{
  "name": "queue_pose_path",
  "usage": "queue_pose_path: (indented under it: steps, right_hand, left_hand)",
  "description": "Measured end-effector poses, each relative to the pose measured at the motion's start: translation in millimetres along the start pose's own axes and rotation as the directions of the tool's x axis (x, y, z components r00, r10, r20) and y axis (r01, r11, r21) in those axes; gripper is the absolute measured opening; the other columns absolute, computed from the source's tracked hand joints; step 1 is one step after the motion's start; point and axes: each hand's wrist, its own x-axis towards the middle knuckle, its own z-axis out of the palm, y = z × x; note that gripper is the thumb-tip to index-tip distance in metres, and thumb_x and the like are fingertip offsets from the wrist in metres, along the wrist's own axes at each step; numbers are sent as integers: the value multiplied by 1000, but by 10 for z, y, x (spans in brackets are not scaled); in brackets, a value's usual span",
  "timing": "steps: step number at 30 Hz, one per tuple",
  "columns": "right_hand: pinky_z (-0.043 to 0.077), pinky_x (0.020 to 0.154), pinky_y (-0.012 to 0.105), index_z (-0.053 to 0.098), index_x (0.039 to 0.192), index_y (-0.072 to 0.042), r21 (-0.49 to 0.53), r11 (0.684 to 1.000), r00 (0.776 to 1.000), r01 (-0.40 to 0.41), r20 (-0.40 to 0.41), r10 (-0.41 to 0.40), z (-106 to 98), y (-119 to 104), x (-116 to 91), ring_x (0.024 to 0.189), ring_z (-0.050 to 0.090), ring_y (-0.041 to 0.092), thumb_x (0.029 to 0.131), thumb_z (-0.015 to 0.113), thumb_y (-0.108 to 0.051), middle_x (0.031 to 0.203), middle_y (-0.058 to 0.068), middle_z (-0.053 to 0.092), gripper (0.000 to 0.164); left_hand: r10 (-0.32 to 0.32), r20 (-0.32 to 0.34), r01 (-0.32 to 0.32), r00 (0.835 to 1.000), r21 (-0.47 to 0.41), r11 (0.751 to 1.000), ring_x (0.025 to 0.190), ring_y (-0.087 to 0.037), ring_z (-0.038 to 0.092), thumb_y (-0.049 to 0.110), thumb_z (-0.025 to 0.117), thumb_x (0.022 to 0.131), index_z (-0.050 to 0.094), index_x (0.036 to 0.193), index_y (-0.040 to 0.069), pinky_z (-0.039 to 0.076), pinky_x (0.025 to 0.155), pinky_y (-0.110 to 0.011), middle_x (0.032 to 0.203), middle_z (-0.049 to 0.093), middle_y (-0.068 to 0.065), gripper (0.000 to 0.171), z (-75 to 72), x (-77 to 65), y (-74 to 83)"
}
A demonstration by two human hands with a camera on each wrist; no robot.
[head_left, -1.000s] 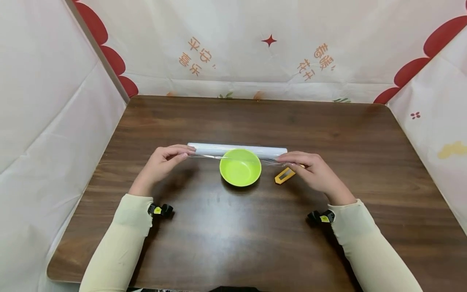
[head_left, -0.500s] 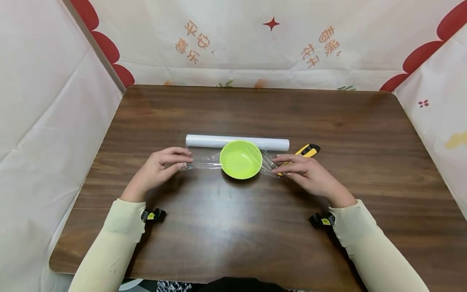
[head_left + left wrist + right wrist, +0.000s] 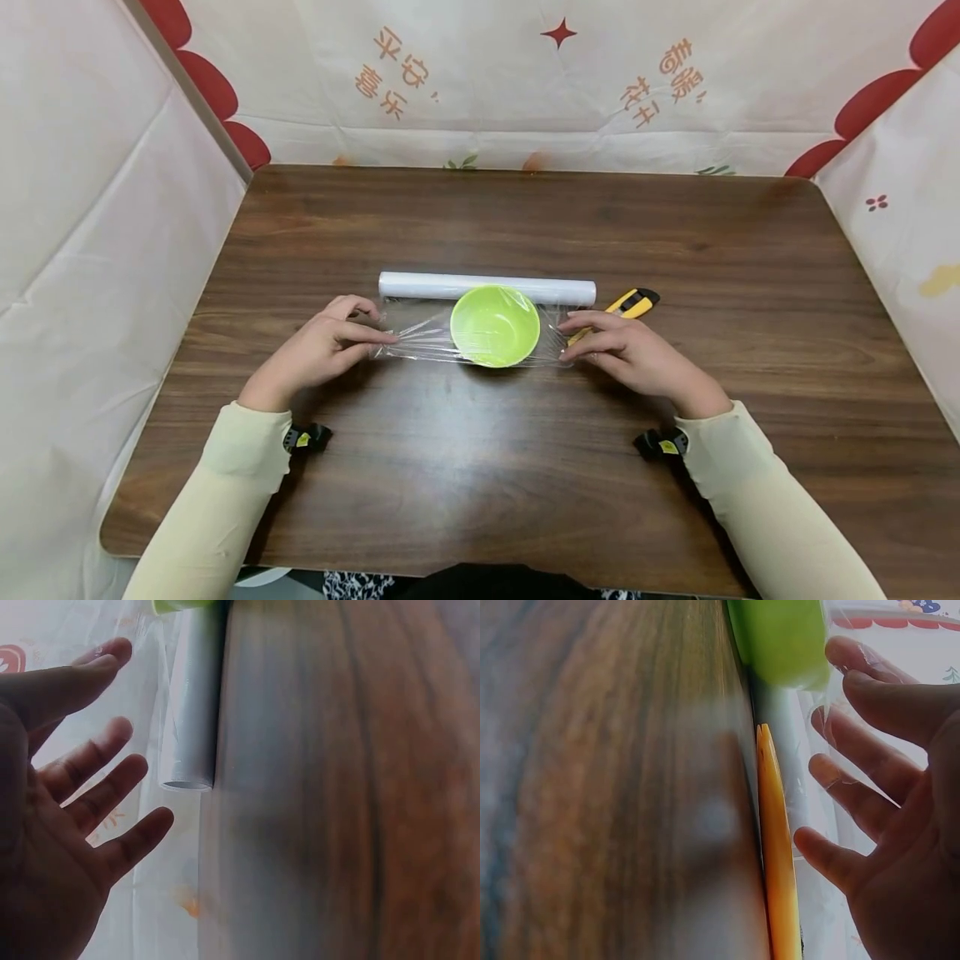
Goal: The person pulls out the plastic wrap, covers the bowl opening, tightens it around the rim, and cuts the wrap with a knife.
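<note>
A sheet of clear cling film [image 3: 427, 337] runs from a white roll [image 3: 405, 285] over a lime-green bowl [image 3: 495, 327] on the table. At the bowl's left, my left hand [image 3: 322, 343] pinches the film's near corner between thumb and index finger; the other fingers spread apart, as the left wrist view shows. My right hand [image 3: 630, 354] pinches the opposite corner the same way, its remaining fingers loosely extended in the right wrist view. The film lies stretched and wrinkled across the bowl, reaching about its near rim. Partly behind the right hand lies a yellow-and-black utility knife [image 3: 633, 303].
The brown wooden table [image 3: 465, 475] has rounded corners. Behind it hangs a pale printed curtain [image 3: 480, 75], with white cloth [image 3: 82, 208] along the left side. Black wrist cameras sit at both cuffs.
Both hands have drawn the film from beside the roll toward the near side, over the bowl. The left hand has also shifted slightly left. The knife shows more fully now.
</note>
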Motion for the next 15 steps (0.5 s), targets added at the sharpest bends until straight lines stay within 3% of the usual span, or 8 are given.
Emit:
queue_pose_path:
  steps: [5, 11, 15]
  right_hand:
    - [32, 101, 20, 67, 101, -34, -32, 999, 999, -22, 34, 23, 7, 16, 19, 123, 44, 18, 85, 60, -3, 126, -3, 54, 36]
    - [34, 102, 37, 68, 100, -32, -64, 997, 995, -32, 90, 38, 18, -4, 92, 125, 43, 22, 86, 59, -9, 123, -4, 56, 28]
    - [35, 101, 42, 69, 99, -28, -79, 997, 994, -8, 105, 17, 48, -4, 163, 123, 44, 26, 86, 60, -8, 120, 0, 57, 26]
  left_hand:
    - [-27, 58, 24, 998, 49, 998, 104, -17, 42, 13, 65, 83, 71, 101, 25, 38, 83, -33, 105, 51, -3, 22, -4, 35, 12]
    - [-60, 160, 41, 985, 118, 992, 97, -17, 41, 14, 64, 84, 70, 102, 26, 37, 83, -31, 97, 48, -2, 23, 28, 159, 50]
    - [-86, 228, 51, 970, 155, 987, 86, -14, 40, 16, 62, 86, 70, 103, 25, 35, 78, -29, 88, 45, 1, 21, 77, 264, 70]
